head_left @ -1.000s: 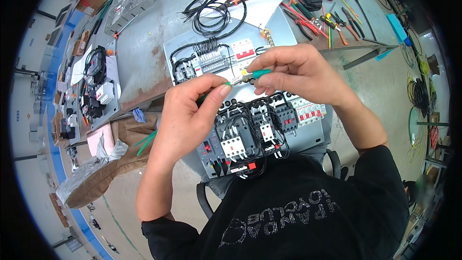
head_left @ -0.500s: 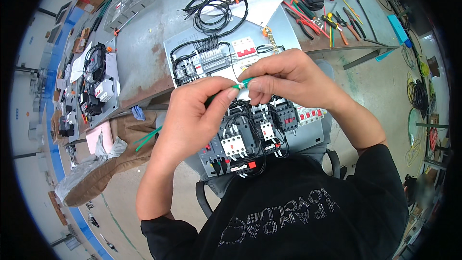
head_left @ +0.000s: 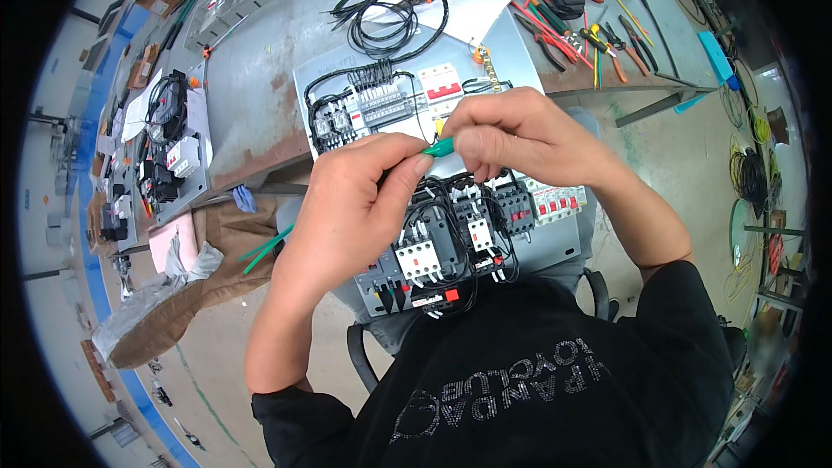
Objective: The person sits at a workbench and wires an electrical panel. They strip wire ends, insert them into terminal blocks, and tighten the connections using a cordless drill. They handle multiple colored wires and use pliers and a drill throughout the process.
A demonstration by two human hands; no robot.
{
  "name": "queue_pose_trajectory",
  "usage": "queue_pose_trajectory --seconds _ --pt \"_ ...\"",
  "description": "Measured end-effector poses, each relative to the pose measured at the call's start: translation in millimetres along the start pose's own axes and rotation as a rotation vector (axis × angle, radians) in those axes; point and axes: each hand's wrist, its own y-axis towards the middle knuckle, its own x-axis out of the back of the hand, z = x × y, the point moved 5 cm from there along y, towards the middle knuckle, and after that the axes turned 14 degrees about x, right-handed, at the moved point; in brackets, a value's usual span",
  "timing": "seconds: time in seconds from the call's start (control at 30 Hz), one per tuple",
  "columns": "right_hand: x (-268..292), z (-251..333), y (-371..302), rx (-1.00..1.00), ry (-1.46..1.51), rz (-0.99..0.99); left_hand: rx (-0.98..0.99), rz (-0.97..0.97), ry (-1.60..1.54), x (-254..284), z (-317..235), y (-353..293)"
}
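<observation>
Two bare hands meet over a grey metal mounting panel [head_left: 555,247] that leans from the person's lap up against the edge of a grey workbench [head_left: 260,95]. The left hand [head_left: 351,208] has its thumb and forefinger closed on one end of a short green insulated wire [head_left: 439,148]; the right hand [head_left: 511,134] has its fingertips pinched together on the other end, at 3 o'clock from the left thumb. Only a short stretch of the wire shows between the two grips, held above the middle of the panel.

Under the hands, black contactors with white faces [head_left: 451,238] sit at 6 o'clock on the panel, and a row of white breakers with red switches [head_left: 555,199] lies at 4 o'clock. Beyond the knuckles, at 12 o'clock, a coil of black cable [head_left: 386,22] rests on the workbench. Red-handled pliers and screwdrivers [head_left: 598,35] lie scattered at 1 o'clock, well apart from the hands.
</observation>
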Motion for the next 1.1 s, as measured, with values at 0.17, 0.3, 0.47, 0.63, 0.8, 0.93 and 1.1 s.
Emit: queue_pose_trajectory --seconds 0.17,0.3,0.47,0.63,0.8,0.93,1.1 --pt "2 6 1 0.131 -0.133 0.052 -0.032 0.027 0.021 -1 1 -1" --pt "-4 3 0 0.081 -0.132 0.053 -0.016 0.047 0.031 -2 2 0" --pt "-8 0 0 -0.004 -0.093 0.060 -0.028 0.034 0.035 -3 2 0" --pt "2 -8 -3 -0.126 0.174 -0.036 0.033 0.075 -0.031 -1 3 2" --pt "16 -13 -4 -0.135 0.188 -0.068 0.066 0.102 -0.070 -1 8 2" --pt "2 -9 2 -0.101 0.134 0.062 0.071 0.124 -0.052 -4 9 3" --pt "-7 -7 6 -0.194 0.178 0.104 -0.112 0.007 0.044 -2 7 1"
